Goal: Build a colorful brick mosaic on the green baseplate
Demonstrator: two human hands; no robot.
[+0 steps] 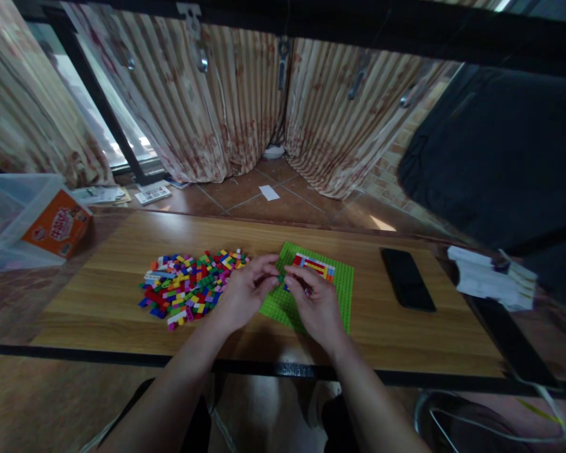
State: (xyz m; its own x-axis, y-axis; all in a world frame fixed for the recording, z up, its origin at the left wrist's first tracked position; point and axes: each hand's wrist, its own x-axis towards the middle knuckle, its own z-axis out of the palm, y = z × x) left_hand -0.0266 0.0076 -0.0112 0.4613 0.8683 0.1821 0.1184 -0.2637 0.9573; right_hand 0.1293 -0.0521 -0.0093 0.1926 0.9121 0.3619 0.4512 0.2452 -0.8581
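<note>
A small dark green toy brick (281,277) sits between the fingertips of both hands, above the left part of a bright green baseplate (344,292). My left hand (249,292) pinches it from the left with thumb and fingers. From the right, the thumb and forefinger of my right hand (318,305) close on it too. On the baseplate stands a patch of joined bricks (317,263) in red, white, yellow, blue and orange; my right hand hides its near part. A loose heap of mixed coloured bricks (193,286) lies left of my left hand.
The wooden table (358,349) has a dark front edge. A black phone (408,280) lies right of the baseplate, with white papers (488,277) and another dark device (514,343) beyond. A clear plastic bin (19,220) with an orange label stands left. Striped curtains (245,107) hang behind.
</note>
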